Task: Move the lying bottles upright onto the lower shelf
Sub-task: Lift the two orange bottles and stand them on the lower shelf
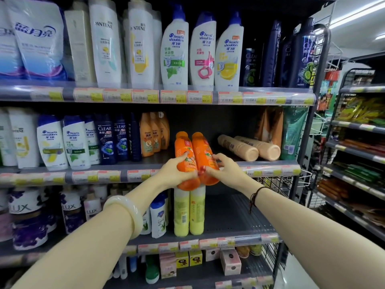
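Two orange bottles are held side by side in front of the middle shelf edge, caps up and leaning slightly left. My left hand grips the left orange bottle. My right hand grips the right orange bottle. Their bases hang over two yellow bottles that stand upright on the lower shelf. Two beige bottles lie on their sides on the middle shelf, to the right of my hands, bases toward me.
Upright shampoo bottles fill the middle shelf's left half. Purple LUX bottles and small white bottles crowd the lower shelf's left. Right of the yellow bottles the lower shelf is bare. A wire rack of goods stands at far right.
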